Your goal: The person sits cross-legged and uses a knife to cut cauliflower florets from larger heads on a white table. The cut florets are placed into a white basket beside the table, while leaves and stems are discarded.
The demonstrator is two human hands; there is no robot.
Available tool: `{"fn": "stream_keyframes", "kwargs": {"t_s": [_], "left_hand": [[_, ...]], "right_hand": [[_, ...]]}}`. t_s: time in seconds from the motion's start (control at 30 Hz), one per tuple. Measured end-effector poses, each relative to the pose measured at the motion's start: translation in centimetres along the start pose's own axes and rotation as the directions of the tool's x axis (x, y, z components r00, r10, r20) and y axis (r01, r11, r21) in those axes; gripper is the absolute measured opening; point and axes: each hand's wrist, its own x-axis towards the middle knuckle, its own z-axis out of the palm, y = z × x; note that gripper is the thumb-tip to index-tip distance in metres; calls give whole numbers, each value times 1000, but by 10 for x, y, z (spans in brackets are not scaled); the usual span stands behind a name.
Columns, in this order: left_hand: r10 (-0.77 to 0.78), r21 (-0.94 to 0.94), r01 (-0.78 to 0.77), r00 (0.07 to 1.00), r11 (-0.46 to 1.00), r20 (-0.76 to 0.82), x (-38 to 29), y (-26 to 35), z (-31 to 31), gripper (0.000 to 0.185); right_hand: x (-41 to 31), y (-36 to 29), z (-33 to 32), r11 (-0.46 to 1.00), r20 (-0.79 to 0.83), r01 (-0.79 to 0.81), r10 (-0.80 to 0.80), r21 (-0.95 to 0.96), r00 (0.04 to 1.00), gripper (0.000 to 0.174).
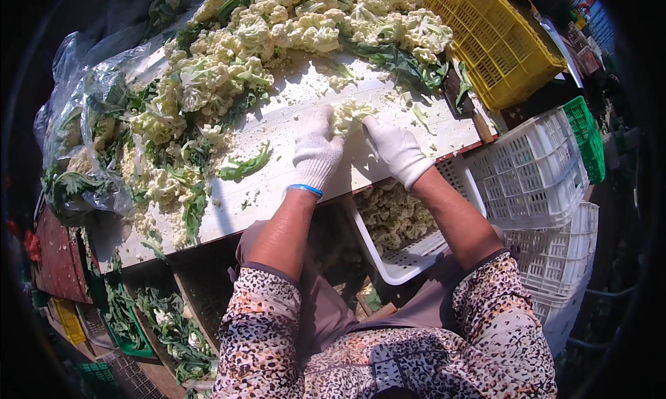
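Note:
My left hand [318,146], in a white knit glove with a blue band at the wrist, holds a pale cauliflower piece [349,117] just above the white tabletop [276,180]. From the right, my gloved right hand [395,146] meets the same piece with its fingers curled. A thin dark tool [357,120], perhaps a small blade, shows at its fingertips; most of it is hidden. Beyond both hands lies a heap of cauliflower florets [255,37] with leaves. Below my right forearm, a white plastic crate [390,274] holds many cut florets [395,214].
A yellow crate [494,45] leans at the table's far right. White crates [525,170] are stacked beside me, near a green crate [585,139]. Clear plastic bags [86,107] with cauliflower lie at left. Leaf trimmings [166,315] fill the space below the table at lower left.

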Motion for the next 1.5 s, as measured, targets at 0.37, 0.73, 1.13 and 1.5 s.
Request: {"fn": "stream_keyframes", "kwargs": {"t_s": [0.37, 0.73, 1.13, 1.5], "left_hand": [[-44, -78, 50, 996, 996, 79, -1, -5, 1, 50], [-345, -345, 396, 917, 851, 201, 6, -25, 1, 55], [-324, -309, 352, 936, 884, 140, 3, -4, 2, 60], [-333, 7, 334, 935, 942, 124, 4, 35, -11, 49]], "right_hand": [[-14, 12, 24, 984, 111, -179, 178, 0, 978, 27], [-36, 6, -1, 782, 63, -395, 419, 482, 906, 26], [-26, -22, 3, 997, -74, -43, 39, -60, 996, 17], [-19, -9, 24, 979, -104, -144, 130, -145, 986, 13]]}}
